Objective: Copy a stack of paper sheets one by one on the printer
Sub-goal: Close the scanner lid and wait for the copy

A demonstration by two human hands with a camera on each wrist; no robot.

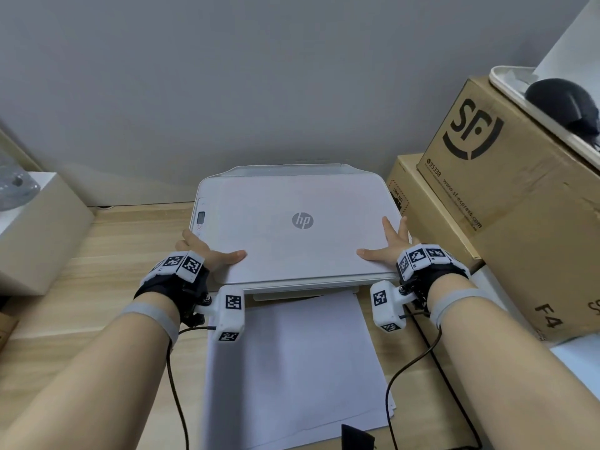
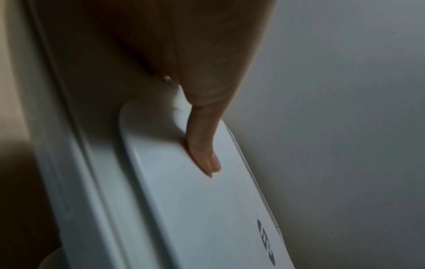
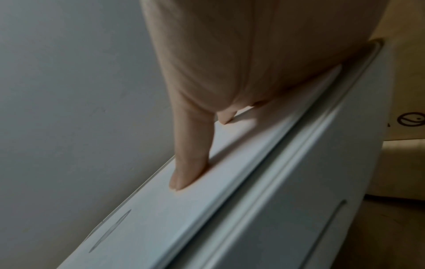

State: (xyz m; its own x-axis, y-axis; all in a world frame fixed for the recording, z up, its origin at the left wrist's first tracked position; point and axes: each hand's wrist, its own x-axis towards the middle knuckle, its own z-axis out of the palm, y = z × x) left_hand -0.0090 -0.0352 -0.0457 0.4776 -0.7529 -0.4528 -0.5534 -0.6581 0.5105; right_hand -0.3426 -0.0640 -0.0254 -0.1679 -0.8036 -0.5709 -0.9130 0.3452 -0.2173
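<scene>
A white HP printer sits on the wooden table with its lid down. My left hand is at the lid's front-left corner: the thumb lies flat on top and the other fingers reach over the left edge by the control panel. At the front-right corner my right hand rests flat on the lid, fingers spread and thumb stretched along the surface. Neither hand holds a sheet. A stack of white paper lies on the table in front of the printer.
Stacked cardboard boxes stand close against the printer's right side, with a tray and a black mouse on top. A white box sits at the left. The grey wall is right behind the printer. Wrist cables trail over the table.
</scene>
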